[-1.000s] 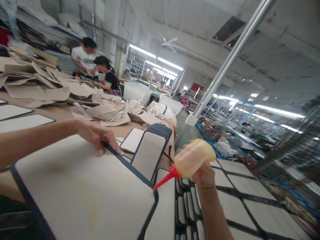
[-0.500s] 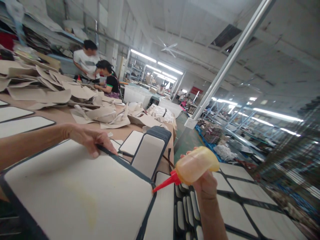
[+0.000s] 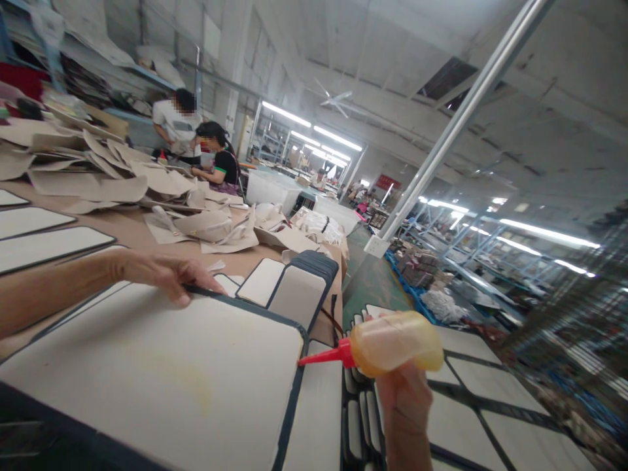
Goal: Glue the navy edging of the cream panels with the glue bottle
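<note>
A large white panel [image 3: 161,366] with a dark border lies tilted across the lower left, a faint yellow smear on its face. My left hand [image 3: 169,278] pinches its far edge, thumb on top. In my right hand [image 3: 405,392] is a squeeze bottle [image 3: 397,343] of yellowish liquid, lying nearly level. The bottle's red nozzle [image 3: 324,356] points left, and its tip is at the panel's right edge, just below the corner. Most of my right hand's fingers are hidden behind the bottle.
Beyond the panel stands a stack of smaller dark-edged panels [image 3: 299,291]. Beige cut pieces [image 3: 93,176] heap up at the back left. More bordered panels [image 3: 495,379] lie at right. Two people [image 3: 223,163] work behind the heap.
The nozzle tip has moved from the panel's corner a little down its right edge, and the bottle has tilted closer to level. The panel has turned slightly; my left hand still grips it.
</note>
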A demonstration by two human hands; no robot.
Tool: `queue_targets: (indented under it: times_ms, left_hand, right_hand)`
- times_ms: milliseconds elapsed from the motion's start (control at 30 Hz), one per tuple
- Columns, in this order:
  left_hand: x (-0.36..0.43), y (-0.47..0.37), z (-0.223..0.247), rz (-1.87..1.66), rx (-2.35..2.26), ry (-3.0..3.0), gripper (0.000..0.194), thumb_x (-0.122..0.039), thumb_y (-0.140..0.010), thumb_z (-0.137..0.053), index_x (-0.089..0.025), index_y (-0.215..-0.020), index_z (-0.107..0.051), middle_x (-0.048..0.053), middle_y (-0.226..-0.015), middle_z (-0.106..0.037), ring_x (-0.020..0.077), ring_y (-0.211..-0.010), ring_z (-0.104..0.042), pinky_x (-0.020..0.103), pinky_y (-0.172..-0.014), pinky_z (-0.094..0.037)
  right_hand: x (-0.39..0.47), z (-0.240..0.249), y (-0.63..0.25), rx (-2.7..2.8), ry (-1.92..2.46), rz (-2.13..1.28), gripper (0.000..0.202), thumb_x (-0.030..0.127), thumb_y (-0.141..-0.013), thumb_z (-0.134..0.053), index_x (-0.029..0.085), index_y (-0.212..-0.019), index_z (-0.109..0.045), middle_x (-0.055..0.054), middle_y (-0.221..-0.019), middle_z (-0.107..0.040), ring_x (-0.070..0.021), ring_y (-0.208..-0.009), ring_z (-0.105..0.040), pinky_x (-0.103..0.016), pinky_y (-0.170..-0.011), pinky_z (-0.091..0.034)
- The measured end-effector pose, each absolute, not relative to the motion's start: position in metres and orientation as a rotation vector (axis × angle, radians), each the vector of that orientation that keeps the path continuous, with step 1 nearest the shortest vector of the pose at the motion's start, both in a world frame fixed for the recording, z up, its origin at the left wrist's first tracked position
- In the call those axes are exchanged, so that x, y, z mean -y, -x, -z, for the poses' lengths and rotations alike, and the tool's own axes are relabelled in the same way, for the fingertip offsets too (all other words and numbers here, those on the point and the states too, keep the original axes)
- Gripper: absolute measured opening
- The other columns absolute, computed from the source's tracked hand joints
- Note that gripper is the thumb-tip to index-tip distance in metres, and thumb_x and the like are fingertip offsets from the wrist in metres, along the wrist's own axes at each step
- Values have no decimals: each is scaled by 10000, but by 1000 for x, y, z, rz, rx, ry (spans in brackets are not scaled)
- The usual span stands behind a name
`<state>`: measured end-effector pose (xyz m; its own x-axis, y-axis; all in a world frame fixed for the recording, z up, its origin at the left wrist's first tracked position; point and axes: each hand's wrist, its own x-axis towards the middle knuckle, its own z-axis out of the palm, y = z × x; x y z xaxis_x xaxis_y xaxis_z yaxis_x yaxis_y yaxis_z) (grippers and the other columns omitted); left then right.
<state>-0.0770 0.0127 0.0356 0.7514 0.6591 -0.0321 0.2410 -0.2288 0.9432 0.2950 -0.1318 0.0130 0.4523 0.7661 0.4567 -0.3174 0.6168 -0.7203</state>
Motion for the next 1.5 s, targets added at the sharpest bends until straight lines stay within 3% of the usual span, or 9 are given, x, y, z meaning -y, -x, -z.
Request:
queue_targets:
  times_ms: [133, 267, 367, 500, 767, 967, 1200, 1367, 1500]
  left_hand:
    - [-27, 87, -46, -251, -594, -1684, 554, -351, -621, -783, -114, -1117, -708, 42, -1044, -717, 277, -981, -629, 234, -854, -468]
    - [-38, 93, -50, -128, -558, -1698, 557, -257, -679, -738, -119, -1211, -650, 45, -1122, -688, 272, -1050, -597, 229, -895, -447]
    - [-37, 94, -50, -70, -560, -1694, 589, -247, -692, -717, -111, -1256, -612, 55, -1151, -674, 277, -1049, -593, 248, -890, -455]
    - [-30, 90, -49, -199, -645, -1624, 558, -249, -630, -737, -86, -1160, -676, 57, -1069, -707, 262, -952, -624, 229, -831, -474]
    - [-27, 91, -35, -343, -762, -1580, 599, -358, -529, -767, -98, -1067, -723, 57, -931, -730, 256, -853, -624, 240, -760, -487]
    - [-29, 95, -29, -320, -730, -1542, 667, -363, -552, -769, -76, -1146, -672, 73, -937, -723, 258, -852, -628, 252, -747, -496]
    - [-29, 103, -27, -384, -788, -1521, 650, -376, -546, -778, -99, -1127, -689, 70, -1004, -717, 292, -985, -602, 282, -825, -487]
    - [-28, 105, -27, -355, -729, -1518, 669, -357, -574, -779, -92, -1175, -654, 85, -1104, -693, 281, -970, -612, 286, -834, -484]
    - [-26, 104, -16, -407, -748, -1480, 737, -419, -567, -770, -89, -1210, -625, 97, -1068, -703, 278, -921, -626, 258, -759, -498]
  right_hand:
    - [134, -10, -290, 825, 609, -707, 554, 363, -671, -719, 271, -1200, -583, -18, -1228, -614, -248, -1098, -597, -372, -852, -543]
    - [135, -8, -288, 821, 630, -717, 550, 392, -680, -702, 272, -1203, -580, -48, -1210, -627, -267, -1067, -613, -393, -845, -544]
    - [137, -9, -287, 834, 657, -738, 593, 427, -664, -721, 281, -1217, -567, -62, -1145, -660, -282, -1015, -635, -431, -819, -551]
    - [141, -12, -284, 825, 694, -760, 645, 453, -634, -752, 325, -1234, -552, -63, -1110, -676, -291, -983, -647, -451, -839, -535]
    - [145, -7, -281, 848, 665, -789, 473, 431, -694, -702, 335, -1148, -612, -10, -1117, -675, -270, -1008, -641, -407, -830, -542]
    - [147, -1, -282, 781, 649, -816, 587, 423, -652, -731, 336, -1210, -571, -8, -1118, -674, -265, -990, -649, -393, -798, -557]
    - [150, -4, -277, 813, 675, -783, 565, 441, -635, -754, 345, -1170, -597, -6, -1065, -694, -258, -917, -673, -379, -768, -567]
    - [154, -3, -275, 779, 705, -733, 694, 468, -621, -762, 355, -1262, -519, -31, -1112, -678, -272, -910, -673, -386, -741, -574]
    - [158, 4, -270, 747, 748, -642, 574, 412, -737, -669, 297, -1276, -507, -61, -1250, -602, -272, -1044, -619, -444, -858, -536]
